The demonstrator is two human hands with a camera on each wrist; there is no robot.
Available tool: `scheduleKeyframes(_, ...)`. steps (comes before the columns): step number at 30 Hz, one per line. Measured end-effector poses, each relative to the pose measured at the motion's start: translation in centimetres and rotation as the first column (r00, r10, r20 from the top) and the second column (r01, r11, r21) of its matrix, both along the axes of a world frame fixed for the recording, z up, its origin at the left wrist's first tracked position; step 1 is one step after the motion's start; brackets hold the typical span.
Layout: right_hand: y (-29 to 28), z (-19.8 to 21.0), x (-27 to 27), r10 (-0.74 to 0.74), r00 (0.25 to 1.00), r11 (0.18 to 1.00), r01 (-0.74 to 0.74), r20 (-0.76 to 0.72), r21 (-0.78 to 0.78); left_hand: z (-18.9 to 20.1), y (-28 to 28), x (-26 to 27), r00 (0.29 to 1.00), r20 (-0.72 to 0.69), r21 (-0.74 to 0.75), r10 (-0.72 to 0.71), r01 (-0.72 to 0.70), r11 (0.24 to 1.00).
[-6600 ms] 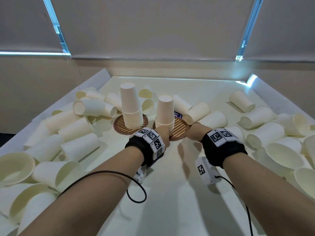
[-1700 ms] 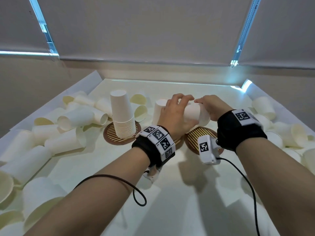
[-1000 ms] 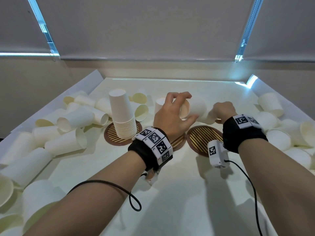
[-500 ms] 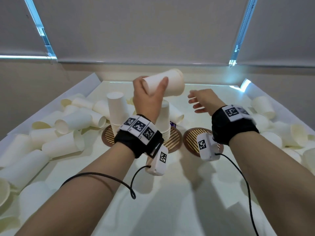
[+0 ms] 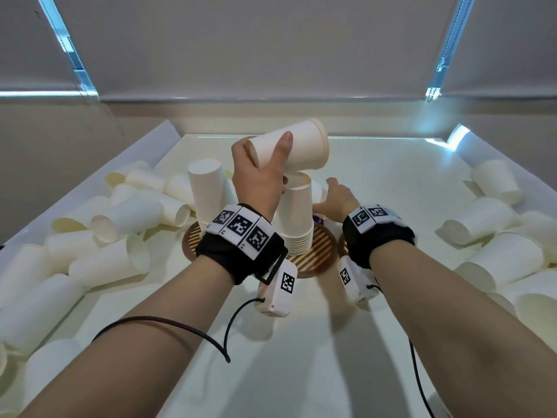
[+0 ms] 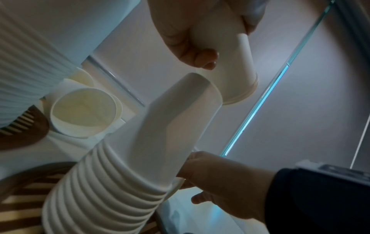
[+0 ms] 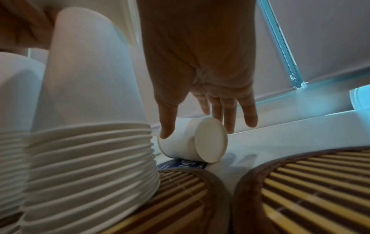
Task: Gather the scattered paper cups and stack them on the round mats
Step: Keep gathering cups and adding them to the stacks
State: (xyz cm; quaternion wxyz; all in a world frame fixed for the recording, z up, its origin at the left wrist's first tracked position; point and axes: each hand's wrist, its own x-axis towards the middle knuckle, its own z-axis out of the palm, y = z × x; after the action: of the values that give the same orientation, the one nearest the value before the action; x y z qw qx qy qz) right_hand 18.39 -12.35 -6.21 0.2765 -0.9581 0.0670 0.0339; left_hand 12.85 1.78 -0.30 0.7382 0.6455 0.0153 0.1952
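My left hand (image 5: 266, 165) grips a white paper cup (image 5: 297, 147) held sideways, mouth to the right, just above the middle stack (image 5: 294, 212) of upturned cups on the middle round mat (image 5: 321, 251). The left wrist view shows the held cup (image 6: 230, 63) over that stack (image 6: 140, 142). A taller stack (image 5: 208, 188) stands on the left mat (image 5: 190, 239). My right hand (image 7: 202, 125) reaches down behind the mats, its thumb and straight fingers straddling a lying cup (image 7: 192, 142). My right wrist mostly covers the right mat (image 7: 310, 190).
Loose cups lie heaped along the left side (image 5: 114, 236) and the right side (image 5: 497, 242) of the white table (image 5: 301, 342). Raised white walls (image 5: 144, 152) border it. Two lying cups (image 6: 84, 114) sit behind the stacks. Cables hang from both wrists.
My right hand has dropped from mid-air onto the lying cup behind the mats. My left hand still holds its cup, now slightly lower over the middle stack.
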Motion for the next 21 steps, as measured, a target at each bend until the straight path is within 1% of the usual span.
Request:
scheduleKeyframes(3,-0.5,0.0,0.1,-0.011,1.000,1.000,0.011,-0.023,-0.021,-0.2,0.0,-0.1,1.000,0.020,0.025,-0.012,0.011,1.000)
scheduleKeyframes(6,-1.0,0.0,-0.4,-0.060,0.997,0.998,0.059,-0.037,-0.026,-0.1,0.0,-0.2,1.000,0.013,0.044,-0.008,0.007,0.999)
scheduleKeyframes(10,-1.5,-0.1,-1.1,-0.093,0.995,0.985,0.086,-0.036,-0.149,-0.3,-0.6,-0.8,1.000,0.004,0.059,-0.025,0.024,0.998)
scheduleKeyframes(13,-1.1,-0.3,-1.2,-0.090,0.996,0.989,0.090,0.010,-0.116,-0.3,-0.7,-1.3,1.000,0.001,0.084,-0.024,0.024,0.996)
scheduleKeyframes(16,-0.1,-0.8,-0.8,-0.059,0.998,0.995,0.061,0.019,-0.078,-0.2,-0.5,-1.4,0.999,-0.050,0.019,-0.015,0.016,1.000)
scheduleKeyframes(18,0.2,-1.2,-0.5,-0.057,0.998,0.995,0.058,0.018,-0.081,-0.3,-0.3,-1.5,0.996,-0.087,-0.044,-0.035,0.032,0.999)
scheduleKeyframes(21,0.3,-1.6,-0.1,-0.060,0.998,0.996,0.060,-0.007,-0.064,-0.4,-0.4,-1.9,0.991,-0.113,-0.065,-0.072,0.065,0.996)
